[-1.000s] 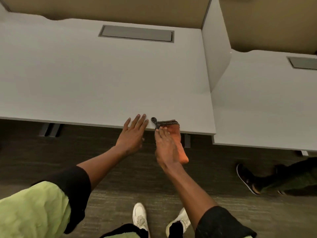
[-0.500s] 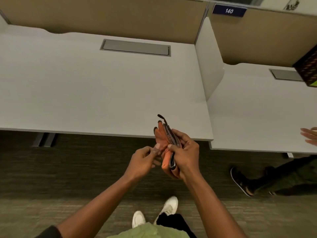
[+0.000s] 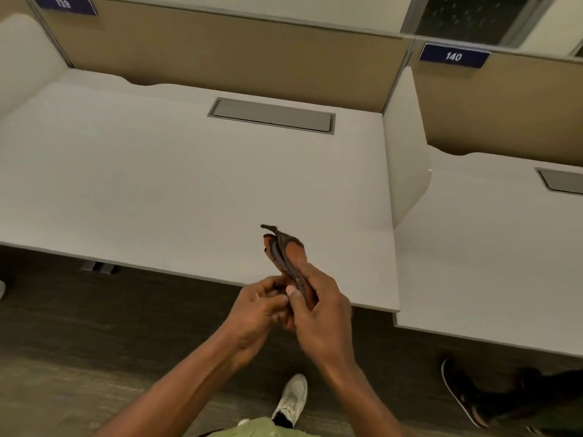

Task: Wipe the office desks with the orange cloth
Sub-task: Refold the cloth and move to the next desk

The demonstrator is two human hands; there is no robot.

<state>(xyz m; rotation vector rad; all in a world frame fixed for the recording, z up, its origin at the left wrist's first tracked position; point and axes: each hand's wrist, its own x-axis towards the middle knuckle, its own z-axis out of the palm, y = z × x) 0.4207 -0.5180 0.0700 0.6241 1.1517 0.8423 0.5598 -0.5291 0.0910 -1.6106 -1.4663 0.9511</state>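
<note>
- Orange cloth [image 3: 285, 252]: folded into several layers with dark stitched edges, held upright in the air above the near edge of the main desk [image 3: 176, 190], toward its right end; its upper tip ends in a dark tail that leans left.
- Right hand [image 3: 318, 313]: its grip is clenched on the lower part of the cloth, fingers wrapped round the right side and the thumb [image 3: 293, 294] pressed across the layers.
- Left hand [image 3: 257, 313]: fingers curled, its grip pinching the lower left edge of the cloth, touching the right thumb.
- Main desk: a pale grey top; a closed grey cable hatch [image 3: 271, 116] is set flush into its far side.
- White divider panel [image 3: 407, 152]: stands upright along the right edge of the main desk, between it and the neighbouring desk [image 3: 492, 263].
- Neighbouring desk: sits to the right, with part of a second cable hatch [image 3: 563, 181] at the frame's edge.
- Tan partition wall [image 3: 239, 58]: runs along the far side of both desks; a blue plate reading "140" [image 3: 453, 55] is fixed above the right desk, and another blue plate [image 3: 64, 4], its number blurred, is at far left.
- Floor [image 3: 94, 348]: dark carpet; the wearer's white shoe [image 3: 291, 398] is at the near edge, and a second person's dark shoe [image 3: 463, 395] is at near right.
</note>
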